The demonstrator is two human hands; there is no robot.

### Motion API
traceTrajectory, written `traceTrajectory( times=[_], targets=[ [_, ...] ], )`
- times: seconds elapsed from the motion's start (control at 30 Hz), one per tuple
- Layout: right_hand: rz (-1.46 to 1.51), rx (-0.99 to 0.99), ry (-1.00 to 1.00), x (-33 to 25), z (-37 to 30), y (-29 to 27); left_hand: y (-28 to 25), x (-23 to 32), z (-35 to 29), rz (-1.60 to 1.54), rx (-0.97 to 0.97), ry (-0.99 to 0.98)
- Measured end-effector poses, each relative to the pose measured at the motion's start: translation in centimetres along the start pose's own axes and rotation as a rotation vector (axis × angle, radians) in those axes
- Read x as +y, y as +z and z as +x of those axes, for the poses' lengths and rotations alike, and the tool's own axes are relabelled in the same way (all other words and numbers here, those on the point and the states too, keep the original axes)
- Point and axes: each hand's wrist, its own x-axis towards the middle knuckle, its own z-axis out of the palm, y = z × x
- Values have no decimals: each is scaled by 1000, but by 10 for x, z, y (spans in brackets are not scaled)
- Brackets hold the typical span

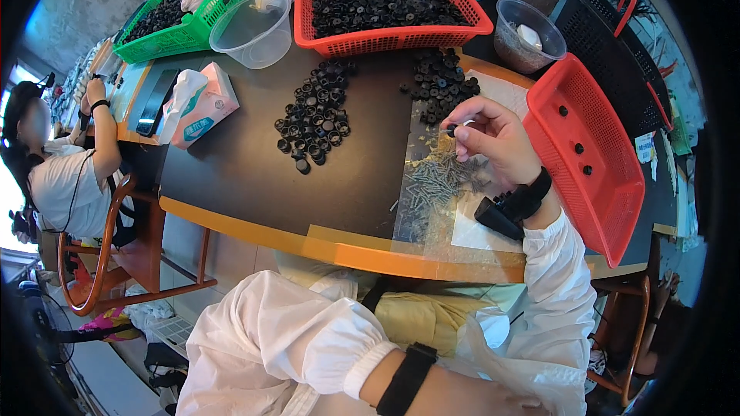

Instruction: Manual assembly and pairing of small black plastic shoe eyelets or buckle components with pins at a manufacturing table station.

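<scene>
Above the small piles, my right hand (497, 142) pinches a small round black part (452, 130) between thumb and fingertips. Just under it lies a heap of short metal screws or pins (435, 185) on a clear sheet. Beyond the hand is a pile of black discs with centre holes (443, 81). Further left spreads a pile of black round caps (316, 119). My left hand (482, 400) lies low across my lap at the bottom edge; its fingers are mostly hidden, and nothing shows in it.
A red basket (539, 119) with a few black parts stands at right. At the back are a red basket (385, 48) of black discs, clear tubs (250, 35) (532, 58) and a green basket (166, 42). A tissue box (208, 108) sits left, near another person (73, 185).
</scene>
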Motion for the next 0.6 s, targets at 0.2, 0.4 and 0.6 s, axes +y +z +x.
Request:
traceTrajectory(
  times=[0.2, 0.4, 0.6],
  targets=[
    [15, -26, 14, 3, 0, 2, 4, -6, -12, -46, -14, -2],
    [15, -24, -23, 6, 2, 1, 9, -1, -12, -47, -33, 44],
    [-11, 30, 10, 5, 1, 2, 5, 1, -21, -46, -48, 52]
  ],
)
